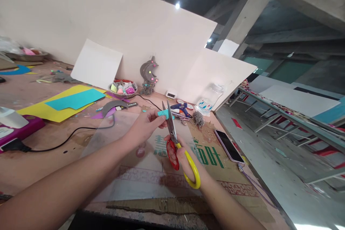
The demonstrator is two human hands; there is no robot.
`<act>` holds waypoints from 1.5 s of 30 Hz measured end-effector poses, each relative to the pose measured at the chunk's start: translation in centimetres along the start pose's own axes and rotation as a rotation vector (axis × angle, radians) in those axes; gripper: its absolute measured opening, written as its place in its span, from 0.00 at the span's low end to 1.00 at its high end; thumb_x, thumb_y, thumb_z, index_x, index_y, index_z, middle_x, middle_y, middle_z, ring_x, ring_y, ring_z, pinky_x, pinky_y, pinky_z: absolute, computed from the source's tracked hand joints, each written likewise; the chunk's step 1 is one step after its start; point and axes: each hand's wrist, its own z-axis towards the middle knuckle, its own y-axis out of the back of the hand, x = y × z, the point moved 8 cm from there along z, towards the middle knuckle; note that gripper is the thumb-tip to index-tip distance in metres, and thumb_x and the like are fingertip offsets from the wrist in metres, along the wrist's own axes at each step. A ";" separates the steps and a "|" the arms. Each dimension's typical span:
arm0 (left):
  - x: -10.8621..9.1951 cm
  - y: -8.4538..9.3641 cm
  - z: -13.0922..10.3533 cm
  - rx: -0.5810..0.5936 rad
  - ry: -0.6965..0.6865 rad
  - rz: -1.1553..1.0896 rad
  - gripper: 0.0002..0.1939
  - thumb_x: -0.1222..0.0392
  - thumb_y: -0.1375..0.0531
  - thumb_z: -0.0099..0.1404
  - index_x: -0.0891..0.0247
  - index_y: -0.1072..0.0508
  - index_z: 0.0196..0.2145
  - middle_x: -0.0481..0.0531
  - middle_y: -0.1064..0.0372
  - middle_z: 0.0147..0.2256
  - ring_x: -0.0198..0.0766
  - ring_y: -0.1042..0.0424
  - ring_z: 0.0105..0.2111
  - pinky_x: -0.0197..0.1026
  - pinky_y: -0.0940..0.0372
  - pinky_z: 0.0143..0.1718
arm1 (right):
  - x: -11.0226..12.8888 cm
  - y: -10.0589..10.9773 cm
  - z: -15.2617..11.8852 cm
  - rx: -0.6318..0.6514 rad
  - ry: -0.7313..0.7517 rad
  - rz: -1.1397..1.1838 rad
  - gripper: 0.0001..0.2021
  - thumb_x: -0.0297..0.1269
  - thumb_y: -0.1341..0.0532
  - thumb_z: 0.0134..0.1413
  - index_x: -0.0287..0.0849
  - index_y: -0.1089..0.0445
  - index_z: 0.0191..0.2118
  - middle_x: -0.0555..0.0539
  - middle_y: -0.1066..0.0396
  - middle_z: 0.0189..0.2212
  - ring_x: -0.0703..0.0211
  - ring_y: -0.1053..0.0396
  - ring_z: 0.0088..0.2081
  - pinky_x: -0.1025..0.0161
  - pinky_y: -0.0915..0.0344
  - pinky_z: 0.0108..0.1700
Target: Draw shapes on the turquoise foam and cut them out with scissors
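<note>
My left hand [148, 124] pinches a small piece of light-blue paper [163, 114] between thumb and fingers. In my right hand [183, 154] is a pair of scissors [171, 125] with one red and one yellow handle loop. The blades point up and stand slightly apart, with the blue paper at them; whether they bite into it I cannot tell. Both hands are above a printed cardboard sheet [210, 172] partly covered by a translucent sheet [107, 172].
Behind my hands lie a blue glue gun [181, 108], a ball of grey twine [198, 119] and a clear jar [210, 99]. A phone [229, 146] rests at right. Yellow paper [58, 111], blue paper [75, 100] and a purple power strip [32, 125] are at left, a black cord crossing the table.
</note>
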 end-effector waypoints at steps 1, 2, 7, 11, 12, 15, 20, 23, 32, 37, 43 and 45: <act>0.0 0.0 0.0 0.000 0.001 0.002 0.14 0.49 0.37 0.59 0.63 0.31 0.26 0.47 0.28 0.25 0.35 0.29 0.28 0.40 0.34 0.35 | 0.1 0.0 0.0 -0.003 0.003 0.000 0.33 0.68 0.49 0.55 0.42 0.40 0.50 0.55 0.47 0.27 0.67 0.51 0.22 0.65 0.52 0.24; 0.0 0.0 0.0 0.000 0.001 0.002 0.14 0.49 0.37 0.58 0.63 0.31 0.26 0.48 0.28 0.25 0.35 0.29 0.28 0.40 0.34 0.35 | 0.1 0.0 0.0 -0.010 0.005 0.002 0.32 0.68 0.49 0.55 0.42 0.40 0.50 0.55 0.47 0.26 0.67 0.51 0.22 0.65 0.52 0.24; 0.0 -0.1 -0.1 0.006 0.003 -0.001 0.15 0.47 0.37 0.58 0.63 0.30 0.26 0.48 0.28 0.25 0.36 0.29 0.28 0.40 0.34 0.35 | 0.2 -0.1 0.0 -0.018 -0.003 0.042 0.31 0.67 0.48 0.55 0.43 0.40 0.49 0.55 0.48 0.26 0.68 0.52 0.21 0.66 0.53 0.22; -0.1 -0.1 -0.1 0.007 0.009 -0.039 0.16 0.46 0.36 0.56 0.63 0.30 0.26 0.48 0.28 0.25 0.35 0.29 0.28 0.40 0.34 0.35 | 0.2 -0.1 0.0 -0.026 -0.003 0.049 0.33 0.68 0.48 0.54 0.42 0.40 0.49 0.56 0.48 0.26 0.68 0.52 0.21 0.66 0.54 0.22; -0.1 -0.1 -0.1 0.004 0.012 -0.047 0.17 0.46 0.36 0.56 0.63 0.30 0.26 0.48 0.28 0.25 0.35 0.29 0.27 0.40 0.34 0.35 | 0.2 -0.1 0.0 -0.026 -0.002 0.049 0.33 0.69 0.48 0.53 0.42 0.40 0.49 0.56 0.48 0.26 0.68 0.51 0.21 0.66 0.54 0.22; 0.0 0.0 -0.1 0.001 0.013 -0.051 0.17 0.46 0.36 0.56 0.63 0.30 0.26 0.48 0.28 0.24 0.34 0.30 0.27 0.40 0.34 0.35 | 0.1 -0.2 0.0 -0.020 -0.008 0.056 0.33 0.69 0.48 0.53 0.42 0.40 0.49 0.56 0.48 0.26 0.68 0.51 0.21 0.66 0.54 0.22; -0.2 -0.1 -0.1 0.011 -0.005 -0.022 0.15 0.48 0.36 0.58 0.63 0.30 0.27 0.48 0.28 0.25 0.34 0.29 0.28 0.40 0.34 0.35 | -0.2 -0.1 -0.1 -0.011 -0.020 0.060 0.32 0.68 0.48 0.54 0.42 0.40 0.50 0.55 0.48 0.27 0.68 0.52 0.21 0.66 0.53 0.22; -0.2 -0.1 -0.1 0.009 0.000 -0.025 0.15 0.48 0.36 0.57 0.63 0.30 0.26 0.47 0.28 0.24 0.34 0.29 0.27 0.40 0.34 0.35 | -0.3 0.0 -0.1 -0.018 -0.017 0.045 0.32 0.67 0.48 0.55 0.42 0.40 0.50 0.55 0.48 0.27 0.68 0.51 0.21 0.66 0.53 0.22; 0.0 -0.1 0.1 0.017 -0.004 -0.033 0.16 0.47 0.36 0.57 0.62 0.31 0.26 0.48 0.27 0.25 0.35 0.29 0.28 0.40 0.34 0.35 | -0.1 0.0 0.0 -0.039 -0.025 0.027 0.33 0.68 0.47 0.53 0.42 0.40 0.49 0.56 0.48 0.25 0.68 0.52 0.20 0.66 0.54 0.21; 0.1 0.0 0.1 0.030 -0.004 -0.020 0.16 0.46 0.36 0.58 0.63 0.30 0.26 0.49 0.27 0.26 0.35 0.28 0.28 0.40 0.33 0.36 | -0.2 0.1 -0.1 -0.048 -0.041 0.026 0.33 0.67 0.48 0.54 0.41 0.40 0.49 0.56 0.48 0.25 0.68 0.52 0.20 0.67 0.54 0.21; 0.0 0.2 0.1 0.037 0.011 -0.005 0.17 0.45 0.35 0.56 0.63 0.29 0.26 0.50 0.26 0.26 0.37 0.27 0.30 0.43 0.32 0.38 | -0.4 0.1 -0.1 -0.046 -0.053 0.062 0.31 0.66 0.47 0.55 0.41 0.39 0.48 0.57 0.49 0.24 0.68 0.54 0.20 0.67 0.54 0.21; -0.2 0.2 0.2 0.037 0.019 -0.001 0.18 0.44 0.35 0.55 0.63 0.29 0.25 0.50 0.26 0.26 0.38 0.27 0.29 0.43 0.32 0.38 | -0.6 0.1 -0.1 -0.049 -0.061 0.061 0.31 0.67 0.46 0.54 0.42 0.39 0.47 0.56 0.48 0.24 0.67 0.53 0.20 0.67 0.53 0.21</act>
